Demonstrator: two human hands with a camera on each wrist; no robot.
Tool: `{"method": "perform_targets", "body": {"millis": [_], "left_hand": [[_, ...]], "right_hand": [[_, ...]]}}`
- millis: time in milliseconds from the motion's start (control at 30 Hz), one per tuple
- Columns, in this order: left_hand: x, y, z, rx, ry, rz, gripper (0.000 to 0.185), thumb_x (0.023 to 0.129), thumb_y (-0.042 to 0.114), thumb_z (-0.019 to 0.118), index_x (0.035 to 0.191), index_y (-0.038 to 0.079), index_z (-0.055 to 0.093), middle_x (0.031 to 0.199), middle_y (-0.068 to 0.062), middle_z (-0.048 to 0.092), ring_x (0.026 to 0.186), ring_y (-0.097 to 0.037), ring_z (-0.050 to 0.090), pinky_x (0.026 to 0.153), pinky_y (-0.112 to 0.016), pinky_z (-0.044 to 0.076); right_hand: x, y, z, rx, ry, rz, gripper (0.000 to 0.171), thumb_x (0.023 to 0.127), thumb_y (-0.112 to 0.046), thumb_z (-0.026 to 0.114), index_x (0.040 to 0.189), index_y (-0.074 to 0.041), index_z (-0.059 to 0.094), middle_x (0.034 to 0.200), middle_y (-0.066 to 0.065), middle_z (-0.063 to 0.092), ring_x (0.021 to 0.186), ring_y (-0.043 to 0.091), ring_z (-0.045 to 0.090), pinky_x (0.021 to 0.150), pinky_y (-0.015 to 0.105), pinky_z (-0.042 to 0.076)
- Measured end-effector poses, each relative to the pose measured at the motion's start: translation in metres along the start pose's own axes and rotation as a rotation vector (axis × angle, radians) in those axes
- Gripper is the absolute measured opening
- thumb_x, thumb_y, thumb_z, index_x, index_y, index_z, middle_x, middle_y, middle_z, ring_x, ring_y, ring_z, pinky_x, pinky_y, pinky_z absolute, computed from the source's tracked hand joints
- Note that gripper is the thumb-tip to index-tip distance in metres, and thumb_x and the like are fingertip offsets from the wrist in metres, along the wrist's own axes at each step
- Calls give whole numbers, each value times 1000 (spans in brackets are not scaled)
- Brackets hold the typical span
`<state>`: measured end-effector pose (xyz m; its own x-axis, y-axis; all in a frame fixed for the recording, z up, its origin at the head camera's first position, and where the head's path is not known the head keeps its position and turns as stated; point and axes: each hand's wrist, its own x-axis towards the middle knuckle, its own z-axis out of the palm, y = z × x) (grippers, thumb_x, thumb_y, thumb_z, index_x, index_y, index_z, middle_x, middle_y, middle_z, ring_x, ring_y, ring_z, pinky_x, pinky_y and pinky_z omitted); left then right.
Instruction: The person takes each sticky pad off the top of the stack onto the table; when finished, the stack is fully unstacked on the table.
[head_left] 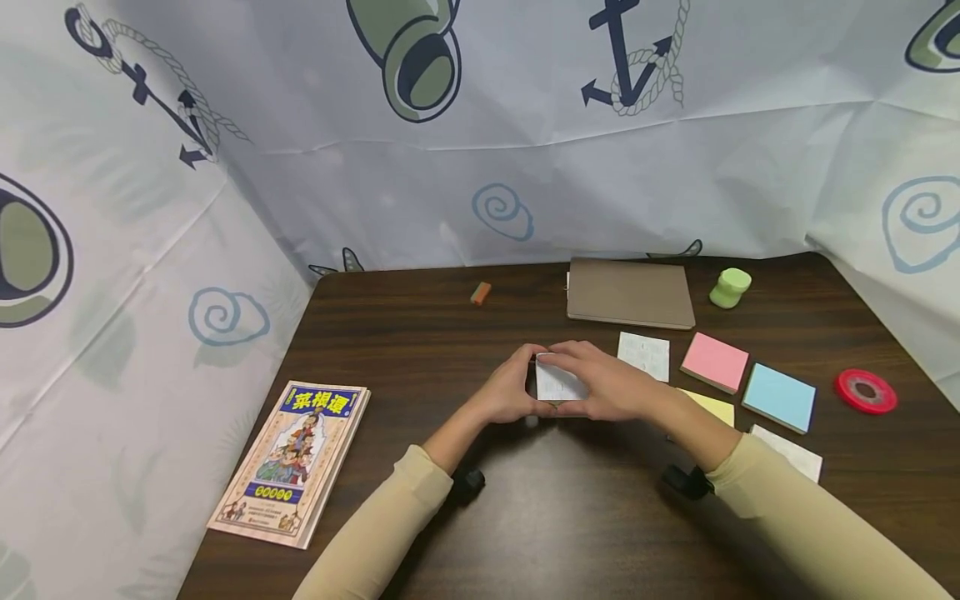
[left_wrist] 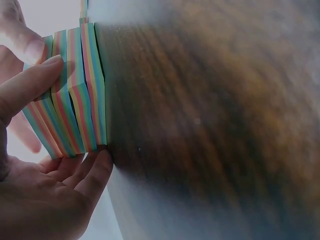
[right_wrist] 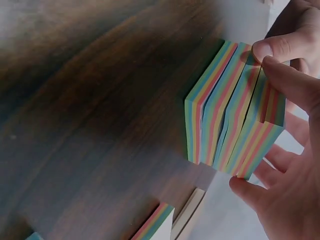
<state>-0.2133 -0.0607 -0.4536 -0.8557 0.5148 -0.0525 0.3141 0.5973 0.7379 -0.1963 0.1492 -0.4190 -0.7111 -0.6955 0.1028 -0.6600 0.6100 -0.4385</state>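
Head view: the left hand [head_left: 510, 392] and right hand [head_left: 606, 382] pinch the striped paper stack [head_left: 558, 385] between them; its layers [right_wrist: 220, 97] sit uneven, so gentle, equal pressure from both sides should square it best.

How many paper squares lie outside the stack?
5: white beyond the right hand, pink and blue farther right, yellow partly behind that forearm, another white by that sleeve. More could be hidden.

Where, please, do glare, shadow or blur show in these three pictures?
Head: pale glare on the table, shadow below the left hand and right hand; left wrist: table blurred, stack clearer, bright wash-out at upper left; right wrist: table blurred at upper left, dark shadow beside the stack.
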Motion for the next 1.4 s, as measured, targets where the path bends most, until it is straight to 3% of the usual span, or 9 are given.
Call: {"method": "perform_targets", "body": {"millis": [133, 500, 700, 933, 1100, 1400], "left_hand": [[0, 0, 0, -1, -1, -5, 86, 71, 20, 89, 140, 10, 39, 134, -7, 50, 117, -23, 51, 99, -40, 40], [1, -1, 1, -16, 8, -6, 86, 69, 18, 91, 138, 9, 41, 132, -7, 51, 116, -24, 52, 99, -40, 41], [0, 0, 2, -14, 13, -4, 85, 68, 18, 91, 138, 8, 42, 135, -8, 50, 123, -23, 49, 103, -41, 38], [1, 0, 2, 4, 26, 5, 86, 68, 19, 91, 137, 8, 43, 136, -8, 50, 124, -22, 48, 104, -40, 37], [1, 0, 1, 11, 25, 8, 85, 68, 19, 91, 137, 8, 43, 136, -8, 50, 124, -23, 48, 104, -41, 37], [1, 1, 2, 16, 21, -1, 85, 69, 19, 91, 138, 8, 43, 136, -8, 50, 124, -23, 48, 104, -40, 37]], "right_hand": [[4, 1, -1, -3, -15, -2, 75, 83, -34, 79, 146, -8, 46, 142, 11, 46, 129, 27, 43, 100, 46, 41], [2, 3, -5, -31, -1, 18, 70, 80, -36, 80, 141, -13, 53, 133, 6, 52, 116, 22, 49, 88, 40, 46], [-17, 8, -19, -45, 28, 91, 71, 79, -33, 81, 141, -13, 53, 130, 8, 54, 114, 25, 52, 90, 45, 45], [-52, 21, -31, -53, 33, 205, 72, 80, -31, 81, 143, -13, 51, 130, 12, 54, 109, 27, 54, 82, 45, 46], [-70, 27, -27, -51, -2, 238, 74, 79, -31, 82, 143, -13, 51, 130, 11, 54, 116, 31, 53, 89, 50, 46], [-74, 37, -4, -82, -2, 164, 72, 75, -29, 85, 138, -11, 55, 125, 9, 57, 113, 28, 55, 91, 49, 46]]}}
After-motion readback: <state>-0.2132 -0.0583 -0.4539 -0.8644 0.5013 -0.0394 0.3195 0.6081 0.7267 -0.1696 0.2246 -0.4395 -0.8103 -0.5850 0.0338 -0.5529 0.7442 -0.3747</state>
